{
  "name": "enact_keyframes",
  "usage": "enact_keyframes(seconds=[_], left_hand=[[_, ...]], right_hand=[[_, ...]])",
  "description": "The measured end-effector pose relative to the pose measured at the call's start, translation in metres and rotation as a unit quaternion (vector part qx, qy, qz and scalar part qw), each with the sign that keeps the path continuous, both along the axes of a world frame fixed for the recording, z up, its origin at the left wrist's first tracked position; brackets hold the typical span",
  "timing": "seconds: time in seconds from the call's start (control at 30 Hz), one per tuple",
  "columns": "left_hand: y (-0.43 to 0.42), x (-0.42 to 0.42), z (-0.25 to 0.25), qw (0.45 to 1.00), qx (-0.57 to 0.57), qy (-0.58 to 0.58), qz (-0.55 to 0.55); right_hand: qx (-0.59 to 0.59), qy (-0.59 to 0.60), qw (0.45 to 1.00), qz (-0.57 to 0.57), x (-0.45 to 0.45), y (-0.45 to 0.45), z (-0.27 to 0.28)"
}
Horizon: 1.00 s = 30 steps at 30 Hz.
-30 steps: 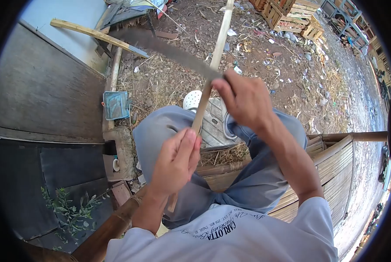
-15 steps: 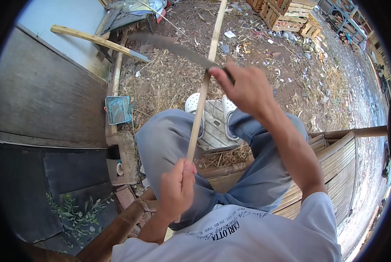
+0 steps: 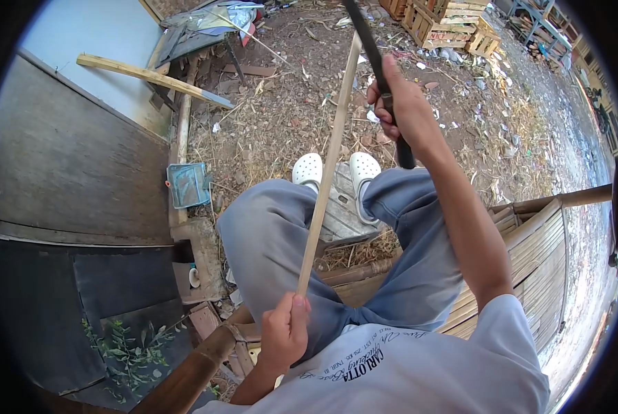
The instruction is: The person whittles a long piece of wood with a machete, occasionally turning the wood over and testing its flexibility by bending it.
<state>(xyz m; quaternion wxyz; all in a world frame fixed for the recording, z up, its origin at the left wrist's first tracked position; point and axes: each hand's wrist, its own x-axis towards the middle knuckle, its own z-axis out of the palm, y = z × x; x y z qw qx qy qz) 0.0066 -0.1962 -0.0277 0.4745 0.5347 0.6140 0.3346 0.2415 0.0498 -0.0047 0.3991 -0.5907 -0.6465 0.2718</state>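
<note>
My left hand [image 3: 286, 334] is closed around the near end of a long pale bamboo strip [image 3: 331, 162], low over my lap. The strip slants up and away between my knees, its far end above the ground. My right hand [image 3: 411, 110] grips the dark handle of a machete [image 3: 376, 58], thumb laid along it and the butt end showing below the palm. The dark blade points forward, past the top edge of the view. It is raised beside the strip's far end; whether the two touch I cannot tell.
Under my white clogs [image 3: 308, 169] lies a worn wooden board [image 3: 343, 214]. I sit on a bamboo bench [image 3: 530, 255]. A blue dustpan-like tray [image 3: 189, 185] and a timber plank [image 3: 153, 79] are to the left. Wooden crates [image 3: 443, 27] stand far right on littered ground.
The machete has swung from lying across the strip, pointing left, to pointing forward. My right hand has moved up and right, off the strip. My left hand has shifted slightly lower, still holding it.
</note>
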Motion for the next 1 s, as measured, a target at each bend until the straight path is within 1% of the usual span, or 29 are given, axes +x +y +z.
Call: enact_keyframes(seconds=[0.03,0.07,0.1,0.13,0.2,0.27,0.33,0.4,0.47,0.5,0.57,0.6,0.67,0.7,0.73,0.77,0.8,0.83,0.87,0.9,0.93,0.97,1.0], left_hand=[[0.003,-0.001,0.002,1.0,-0.026,-0.008,-0.007],[0.003,0.0,0.003,0.998,-0.057,-0.016,-0.012],[0.004,0.002,0.004,0.998,-0.061,-0.02,-0.012],[0.008,0.004,0.004,0.998,-0.056,-0.029,-0.026],[0.013,0.007,0.006,0.997,-0.054,-0.035,-0.045],[0.018,0.009,0.007,0.993,-0.061,-0.063,-0.073],[0.021,0.009,0.004,0.993,-0.055,-0.071,-0.08],[0.024,0.009,0.002,0.992,-0.05,-0.08,-0.083],[0.031,0.01,0.002,0.988,-0.079,-0.086,-0.105],[0.036,0.012,0.0,0.988,-0.078,-0.086,-0.105],[0.047,0.017,-0.001,0.988,-0.077,-0.06,-0.122],[0.054,0.021,0.004,0.988,-0.077,-0.061,-0.118],[0.07,0.03,0.018,0.989,-0.079,-0.113,-0.061],[0.078,0.03,0.018,0.989,-0.077,-0.113,-0.052],[0.088,0.029,0.015,0.985,-0.058,-0.153,-0.048],[0.095,0.028,0.013,0.98,-0.037,-0.191,-0.046],[0.1,0.026,0.011,0.981,-0.034,-0.189,-0.039],[0.105,0.024,0.009,0.972,-0.051,-0.227,-0.021],[0.108,0.022,0.008,0.962,-0.068,-0.265,-0.003],[0.108,0.021,0.007,0.962,-0.067,-0.265,-0.001],[0.107,0.019,0.006,0.966,-0.068,-0.248,0.009],[0.105,0.018,0.004,0.97,-0.069,-0.231,0.018],[0.101,0.017,0.004,0.97,-0.071,-0.23,0.019]], right_hand=[[-0.069,0.205,0.976,0.005,-0.001,-0.009,0.007],[-0.138,0.402,0.905,0.009,-0.004,-0.02,0.011],[-0.105,0.448,0.888,0.017,-0.009,-0.029,0.012],[-0.109,0.446,0.888,0.014,-0.011,-0.033,0.012],[-0.085,0.351,0.931,0.048,-0.01,-0.04,0.011],[-0.073,0.373,0.924,0.031,-0.016,-0.041,0.006],[0.017,0.317,0.947,-0.039,-0.022,-0.037,-0.004],[0.012,0.341,0.938,-0.057,-0.022,-0.037,-0.003],[-0.042,0.475,0.879,-0.028,-0.02,-0.036,-0.001],[-0.042,0.475,0.879,-0.028,-0.019,-0.037,-0.002],[-0.058,0.478,0.876,0.022,-0.021,-0.039,-0.005],[-0.061,0.477,0.877,0.026,-0.024,-0.043,-0.004],[-0.117,0.428,0.893,0.071,-0.033,-0.055,0.0],[-0.147,0.387,0.904,0.108,-0.036,-0.058,-0.001],[-0.149,0.387,0.903,0.118,-0.041,-0.063,-0.001],[-0.152,0.334,0.919,0.143,-0.046,-0.068,0.0],[-0.153,0.281,0.933,0.167,-0.05,-0.07,0.001],[-0.143,0.172,0.95,0.217,-0.049,-0.068,-0.01],[-0.142,0.173,0.949,0.221,-0.05,-0.068,-0.015],[-0.077,0.093,0.957,0.263,-0.052,-0.071,-0.018],[-0.012,0.012,0.954,0.3,-0.053,-0.074,-0.019],[0.004,-0.071,0.95,0.305,-0.053,-0.078,-0.016],[0.002,-0.07,0.949,0.306,-0.052,-0.077,-0.015]])
